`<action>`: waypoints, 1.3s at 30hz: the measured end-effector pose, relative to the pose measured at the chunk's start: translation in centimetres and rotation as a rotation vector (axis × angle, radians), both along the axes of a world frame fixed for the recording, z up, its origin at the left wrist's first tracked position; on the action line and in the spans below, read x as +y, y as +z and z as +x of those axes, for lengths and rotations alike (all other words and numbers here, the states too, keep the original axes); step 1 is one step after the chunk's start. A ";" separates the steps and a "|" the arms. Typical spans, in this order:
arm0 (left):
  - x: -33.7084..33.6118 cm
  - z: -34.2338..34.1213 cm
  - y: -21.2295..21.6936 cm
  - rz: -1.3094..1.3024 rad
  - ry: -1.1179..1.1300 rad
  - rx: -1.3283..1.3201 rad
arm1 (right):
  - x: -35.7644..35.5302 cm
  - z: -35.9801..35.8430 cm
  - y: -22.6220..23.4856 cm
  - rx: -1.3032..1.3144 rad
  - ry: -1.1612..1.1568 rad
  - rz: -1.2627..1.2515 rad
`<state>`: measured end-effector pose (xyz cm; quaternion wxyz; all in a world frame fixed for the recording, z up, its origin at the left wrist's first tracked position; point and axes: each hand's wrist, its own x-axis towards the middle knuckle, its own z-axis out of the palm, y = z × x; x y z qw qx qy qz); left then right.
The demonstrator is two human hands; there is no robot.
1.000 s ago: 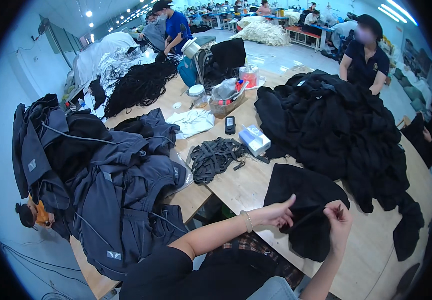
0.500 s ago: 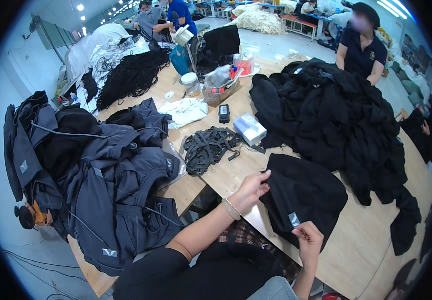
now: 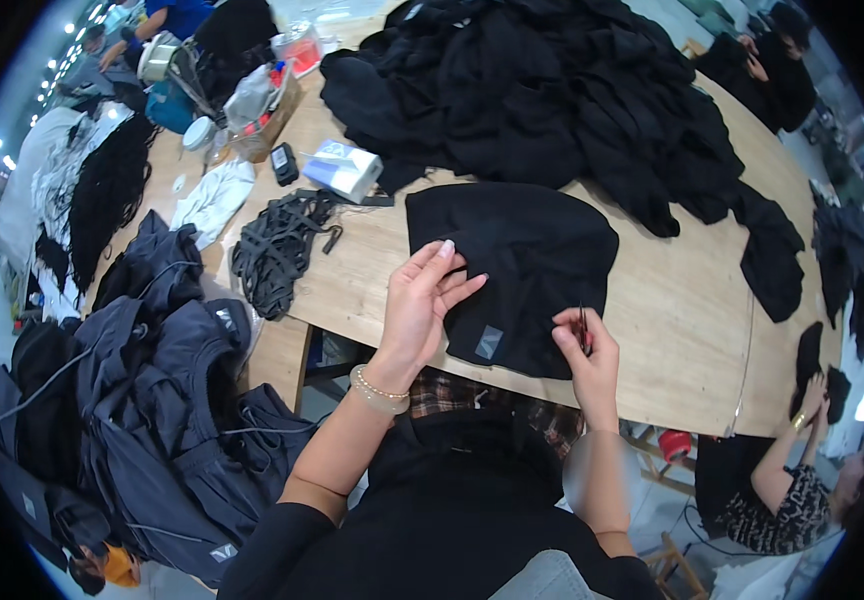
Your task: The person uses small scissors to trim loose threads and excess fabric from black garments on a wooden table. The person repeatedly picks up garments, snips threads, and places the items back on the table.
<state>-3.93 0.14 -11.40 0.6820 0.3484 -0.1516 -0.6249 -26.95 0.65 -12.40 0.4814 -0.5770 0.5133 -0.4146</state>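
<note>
A black garment piece (image 3: 522, 260) with a small grey label (image 3: 489, 342) lies flat on the wooden table (image 3: 672, 330) in front of me. My left hand (image 3: 422, 305) rests on its left edge, fingers apart and pinching the fabric. My right hand (image 3: 584, 345) is at the garment's lower right edge, closed around a small thin tool with a dark tip, probably thread snips (image 3: 582, 325).
A large heap of black garments (image 3: 552, 90) fills the far table. A bundle of dark cords (image 3: 277, 250), a white box (image 3: 344, 168), a phone (image 3: 284, 162) and a tray of items (image 3: 262, 100) lie left. Dark blue jackets (image 3: 172, 400) pile at left. Another person (image 3: 782, 490) sits at lower right.
The view has tilted down and closer to the table. My left hand moved onto the garment's left edge; my right hand rose to its lower right edge.
</note>
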 end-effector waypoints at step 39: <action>1.3 -2.5 1.9 -0.056 -0.063 -0.261 | -4.4 5.5 4.7 -0.080 0.142 -0.320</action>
